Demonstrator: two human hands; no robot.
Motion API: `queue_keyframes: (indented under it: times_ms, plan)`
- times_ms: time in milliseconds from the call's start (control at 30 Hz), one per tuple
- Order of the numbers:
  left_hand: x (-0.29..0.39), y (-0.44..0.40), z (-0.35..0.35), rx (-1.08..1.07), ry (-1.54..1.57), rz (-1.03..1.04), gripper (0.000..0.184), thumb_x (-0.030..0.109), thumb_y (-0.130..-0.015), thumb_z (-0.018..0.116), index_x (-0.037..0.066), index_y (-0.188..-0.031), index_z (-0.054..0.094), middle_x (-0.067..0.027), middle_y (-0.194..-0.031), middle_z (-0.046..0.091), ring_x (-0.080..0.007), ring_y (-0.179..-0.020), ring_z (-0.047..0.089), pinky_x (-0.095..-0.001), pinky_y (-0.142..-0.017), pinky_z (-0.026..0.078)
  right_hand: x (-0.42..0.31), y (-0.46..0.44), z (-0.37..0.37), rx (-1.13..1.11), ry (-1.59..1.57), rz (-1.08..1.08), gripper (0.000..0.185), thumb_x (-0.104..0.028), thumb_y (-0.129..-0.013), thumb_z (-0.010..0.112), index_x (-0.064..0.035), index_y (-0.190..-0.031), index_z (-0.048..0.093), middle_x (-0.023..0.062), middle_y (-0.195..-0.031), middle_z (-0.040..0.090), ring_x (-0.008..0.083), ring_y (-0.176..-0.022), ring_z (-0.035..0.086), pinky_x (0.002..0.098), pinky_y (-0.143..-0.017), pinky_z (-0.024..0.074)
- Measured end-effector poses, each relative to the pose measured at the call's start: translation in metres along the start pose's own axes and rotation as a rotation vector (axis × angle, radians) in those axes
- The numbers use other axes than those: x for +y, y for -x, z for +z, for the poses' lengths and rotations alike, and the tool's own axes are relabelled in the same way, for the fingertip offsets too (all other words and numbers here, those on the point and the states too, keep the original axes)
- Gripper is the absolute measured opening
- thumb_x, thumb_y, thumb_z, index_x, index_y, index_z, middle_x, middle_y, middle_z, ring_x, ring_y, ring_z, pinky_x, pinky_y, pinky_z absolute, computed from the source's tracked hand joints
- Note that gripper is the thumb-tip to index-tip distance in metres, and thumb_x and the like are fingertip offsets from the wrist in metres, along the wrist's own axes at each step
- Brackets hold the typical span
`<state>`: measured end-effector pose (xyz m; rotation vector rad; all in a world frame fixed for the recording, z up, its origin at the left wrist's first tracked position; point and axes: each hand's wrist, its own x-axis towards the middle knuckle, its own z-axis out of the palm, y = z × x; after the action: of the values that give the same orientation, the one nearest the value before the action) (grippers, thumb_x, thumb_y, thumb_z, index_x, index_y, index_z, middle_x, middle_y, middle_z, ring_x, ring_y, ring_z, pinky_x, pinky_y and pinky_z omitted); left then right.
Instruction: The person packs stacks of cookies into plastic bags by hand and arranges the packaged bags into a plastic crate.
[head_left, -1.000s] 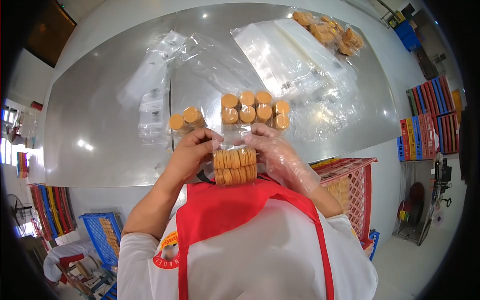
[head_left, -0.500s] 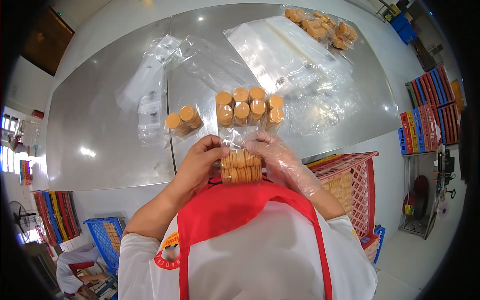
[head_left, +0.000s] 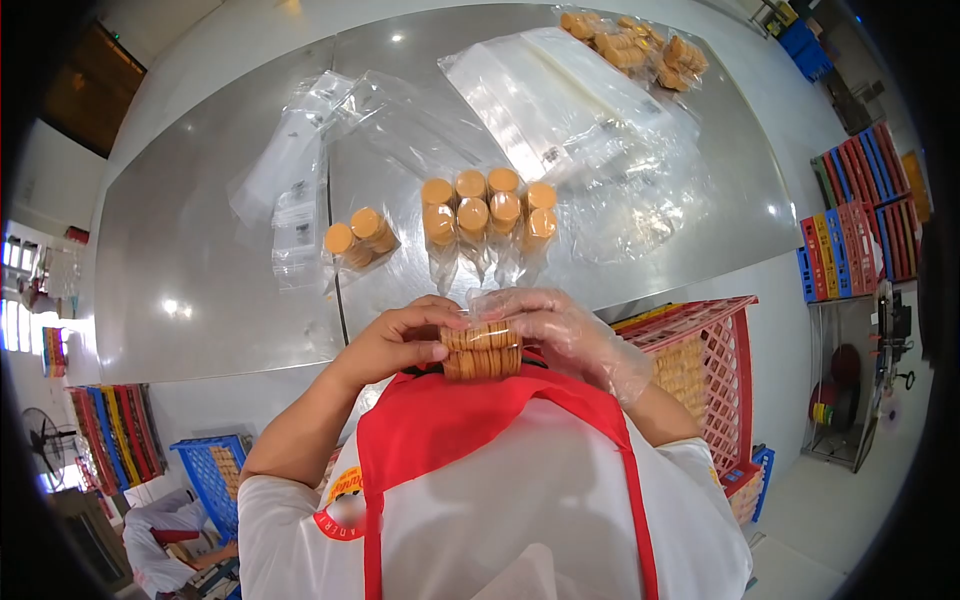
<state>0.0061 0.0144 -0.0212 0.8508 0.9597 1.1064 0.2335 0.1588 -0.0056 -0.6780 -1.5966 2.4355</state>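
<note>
The letters "ADERI" read clearly on my feed from a red-and-yellow badge [head_left: 343,512] at the left chest of a white shirt [head_left: 510,490], worn with a red apron [head_left: 440,425]; the dark print on the clear bags [head_left: 290,205] at the left of the steel bench [head_left: 190,265] is too small for me to read. I count one biscuit pack [head_left: 482,362], its biscuits in two rows, held close to the apron. The bare left hand [head_left: 408,335] clasps one side of it; the right hand [head_left: 555,330], in a clear plastic glove, grips the upper part of its wrapper. Beyond them on the bench I count eight wrapped stacks [head_left: 473,220], two rows of four, and one upright pair [head_left: 360,240] to their left. A bagged heap [head_left: 635,48] at the far right is too jumbled to count.
</note>
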Motion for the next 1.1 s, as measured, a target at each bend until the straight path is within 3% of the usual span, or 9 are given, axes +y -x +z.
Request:
queue_keyframes:
  times_ms: [133, 233, 400, 533, 667, 733, 833, 933, 1100]
  plan:
    - [-0.01, -0.012, -0.003, 0.047, -0.233, 0.123, 0.03, 0.008, -0.088, 0.068, 0.004, -0.118, 0.067, -0.0064, -0.129, 0.047, -0.0158, -0.105, 0.056, -0.0286, -0.08, 0.049, -0.005, -0.001, -0.001, 0.023, 0.98, -0.633, 0.046, -0.022, -0.085, 0.068, 0.004, -0.123, 0.059, 0.0179, -0.117, 0.063, 0.0313, -0.114, 0.057, 0.0408, -0.098, 0.046]
    - [-0.008, -0.03, 0.001, 0.07, -0.347, 0.277, 0.036, 0.01, -0.089, 0.068, 0.006, -0.125, 0.064, -0.0055, -0.124, 0.053, -0.0146, -0.102, 0.057, -0.0278, -0.08, 0.05, -0.035, 0.004, 0.022, 0.077, 1.214, -0.543, 0.067, -0.03, -0.08, 0.075, 0.0006, -0.134, 0.049, 0.021, -0.111, 0.062, 0.0369, -0.109, 0.058, 0.0437, -0.097, 0.046]
    - [0.036, -0.049, 0.029, 0.256, -0.233, -0.068, 0.03, 0.016, -0.092, 0.064, 0.008, -0.122, 0.064, -0.0011, -0.1, 0.064, -0.0124, -0.091, 0.062, -0.0265, -0.071, 0.051, -0.038, -0.005, 0.032, 0.157, 1.296, -0.603, 0.086, -0.029, -0.078, 0.076, -0.0038, -0.147, 0.033, 0.0208, -0.112, 0.06, 0.0376, -0.104, 0.06, 0.0423, -0.094, 0.0469]
    - [0.091, -0.067, 0.044, 0.21, -0.198, -0.155, 0.021, 0.02, -0.093, 0.063, 0.009, -0.11, 0.065, -0.0009, -0.093, 0.066, -0.0096, -0.082, 0.063, -0.026, -0.062, 0.05, -0.055, -0.005, 0.016, 0.1, 0.651, -0.445, 0.096, -0.017, -0.073, 0.078, -0.0032, -0.151, 0.024, 0.0151, -0.119, 0.059, 0.0282, -0.112, 0.059, 0.0402, -0.095, 0.0491]
    - [0.131, -0.136, 0.01, 0.429, -0.808, 0.142, 0.024, 0.025, -0.091, 0.067, 0.009, -0.108, 0.064, -0.0094, -0.097, 0.065, -0.0176, -0.088, 0.065, -0.0304, -0.07, 0.052, -0.06, 0.023, -0.003, 0.399, -0.352, -0.342, 0.086, -0.011, -0.069, 0.071, -0.0049, -0.147, 0.034, 0.0166, -0.127, 0.056, 0.0304, -0.118, 0.058, 0.0447, -0.101, 0.05]
    - [0.131, -0.183, -0.021, 0.339, -1.426, 0.249, 0.028, 0.029, -0.089, 0.069, 0.009, -0.108, 0.063, -0.0141, -0.099, 0.064, -0.024, -0.094, 0.065, -0.0345, -0.077, 0.053, -0.042, 0.022, -0.031, 0.376, -0.539, -0.453, 0.083, -0.013, -0.07, 0.068, -0.004, -0.145, 0.035, 0.0174, -0.129, 0.054, 0.0333, -0.116, 0.058, 0.0507, -0.094, 0.0533]
    - [0.114, -0.222, -0.035, 0.22, -1.712, 0.217, 0.037, 0.035, -0.085, 0.071, 0.007, -0.108, 0.063, -0.0182, -0.105, 0.062, -0.0323, -0.101, 0.063, -0.0409, -0.085, 0.051, -0.036, 0.028, -0.048, 0.417, -0.719, -0.534, 0.078, -0.013, -0.07, 0.066, -0.0048, -0.142, 0.039, 0.0181, -0.128, 0.054, 0.0393, -0.113, 0.059, 0.061, -0.085, 0.055]
    - [0.104, -0.258, -0.03, 0.119, -1.885, -0.083, 0.039, 0.035, -0.082, 0.072, 0.007, -0.108, 0.063, -0.0171, -0.108, 0.063, -0.0347, -0.103, 0.063, -0.044, -0.086, 0.051, -0.03, 0.03, -0.063, 0.42, -0.884, -0.559, 0.075, -0.005, -0.067, 0.069, -0.004, -0.138, 0.042, 0.0184, -0.122, 0.055, 0.0429, -0.109, 0.059, 0.0621, -0.089, 0.0531]
    - [0.094, -0.285, -0.057, -0.021, -1.956, -0.211, 0.034, 0.024, -0.083, 0.067, 0.006, -0.112, 0.062, -0.0181, -0.108, 0.063, -0.037, -0.103, 0.062, -0.045, -0.086, 0.051, -0.018, 0.024, -0.073, 0.438, -0.911, -0.535, 0.074, -0.003, -0.068, 0.066, -0.0044, -0.138, 0.042, 0.0184, -0.123, 0.055, 0.0429, -0.111, 0.059, 0.0627, -0.091, 0.0524]
